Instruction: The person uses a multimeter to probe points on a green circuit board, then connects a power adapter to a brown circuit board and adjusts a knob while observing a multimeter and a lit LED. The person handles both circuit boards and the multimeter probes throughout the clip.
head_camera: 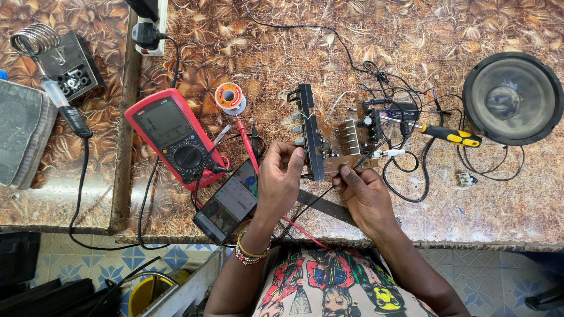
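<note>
Your left hand (281, 176) pinches the near left edge of the brown circuit board with its black front panel (329, 141), your right hand (365, 196) pinches its near edge at five o'clock, with the red multimeter (175, 138) at nine o'clock and the round black speaker (512, 97) at two o'clock on the patterned tabletop (499, 199).

Red multimeter (174, 136), brown circuit board (341, 144), yellow-and-black screwdriver handle (451, 135), brown leaf-patterned tabletop (282, 58).
</note>
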